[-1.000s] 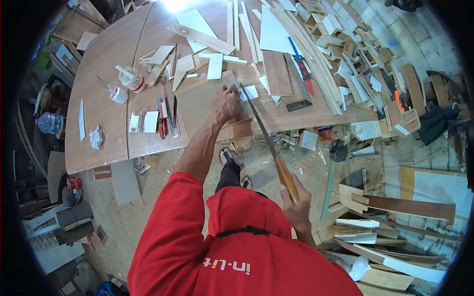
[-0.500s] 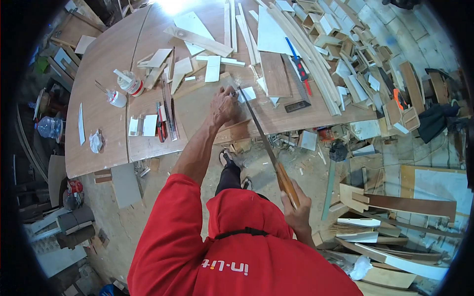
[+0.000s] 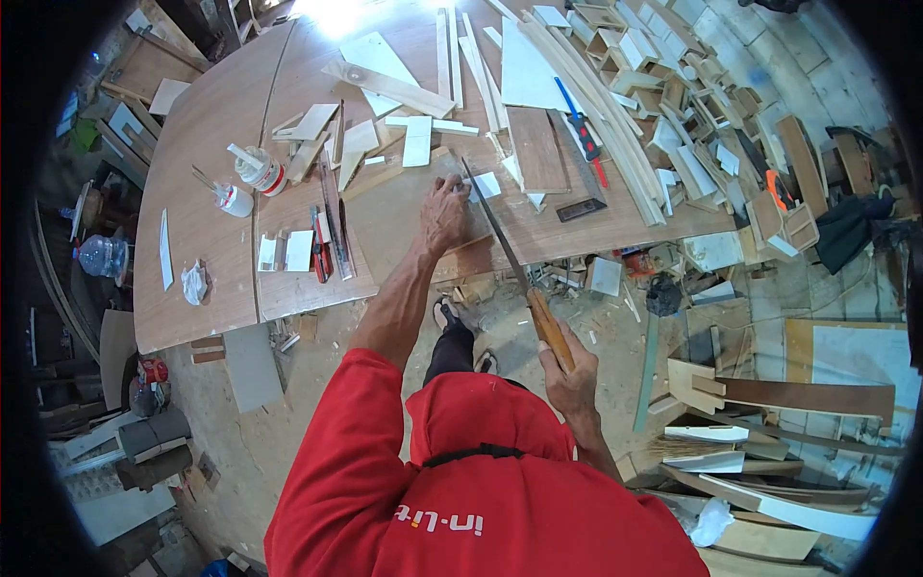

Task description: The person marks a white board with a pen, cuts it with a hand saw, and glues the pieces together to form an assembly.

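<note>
A handsaw (image 3: pixel 498 231) with a wooden handle is in my right hand (image 3: pixel 571 373), whose fingers are wrapped round the grip. Its blade slants up and left, the tip lying beside a small white piece (image 3: pixel 486 186) near the table's front edge. My left hand (image 3: pixel 445 212) presses down just left of the blade, fingers bent; whatever lies under the fingertips is too small to make out. Beneath that hand is a flat brown board (image 3: pixel 385 212) on the wooden table (image 3: pixel 202 125).
Glue containers (image 3: pixel 258 171) (image 3: pixel 234 200) stand on the left. A red-handled tool (image 3: pixel 321 252), a blue and red tool (image 3: pixel 583 135), a square (image 3: pixel 581 209) and long wooden strips (image 3: pixel 596 115) lie on the table. Wooden boxes and offcuts are piled at the right.
My right hand and the saw have moved slightly up and left, the blade pushed forward. My left hand stays pressed near the blade. The whole view has shifted slightly.
</note>
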Demonstrator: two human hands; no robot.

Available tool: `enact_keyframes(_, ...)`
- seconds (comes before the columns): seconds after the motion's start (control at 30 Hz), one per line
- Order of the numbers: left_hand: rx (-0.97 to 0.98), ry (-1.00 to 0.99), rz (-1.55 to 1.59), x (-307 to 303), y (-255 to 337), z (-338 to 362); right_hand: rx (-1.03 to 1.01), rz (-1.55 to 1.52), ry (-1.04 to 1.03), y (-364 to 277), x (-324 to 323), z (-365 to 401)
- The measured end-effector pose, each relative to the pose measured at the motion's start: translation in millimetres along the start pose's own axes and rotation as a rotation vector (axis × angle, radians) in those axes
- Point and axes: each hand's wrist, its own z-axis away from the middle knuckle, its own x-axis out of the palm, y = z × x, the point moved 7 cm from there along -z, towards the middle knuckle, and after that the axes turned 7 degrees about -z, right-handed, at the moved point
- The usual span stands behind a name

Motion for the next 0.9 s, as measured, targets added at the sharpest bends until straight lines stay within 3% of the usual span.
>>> enact_keyframes(0.13,-0.005,0.105,0.052,-4.3,3.1,2.1,0.020,0.009,0.001,4.4,0.1,-1.9)
enact_keyframes(0.2,-0.013,0.051,0.065,2.5,-0.6,1.6,-0.126,0.073,0.058,2.2,-1.7,-1.5)
enact_keyframes(0.3,-0.004,-0.001,0.032,0.8,0.9,0.7,-0.009,0.069,0.016,-1.6,-2.4,-1.0)
enact_keyframes(0.43,-0.033,-0.002,0.050,6.7,-3.2,-2.1,-0.009,0.048,-0.001,-12.7,-14.8,22.4)
enact_keyframes(0.5,0.054,0.025,0.040,9.7,-1.8,-4.0,-0.064,0.058,0.028,-14.9,-21.9,30.8)
enact_keyframes(0.63,0.070,-0.003,-0.008,4.1,5.7,-3.7,-0.026,0.157,0.004,-12.4,-10.1,4.8)
enact_keyframes(0.8,-0.028,-0.005,0.049,9.9,-1.4,-7.8,-0.206,0.077,0.027,-12.3,-22.6,29.2)
enact_keyframes(0.9,0.024,0.017,-0.001,4.4,3.3,-6.5,-0.106,0.122,0.003,-12.9,-17.0,12.1)
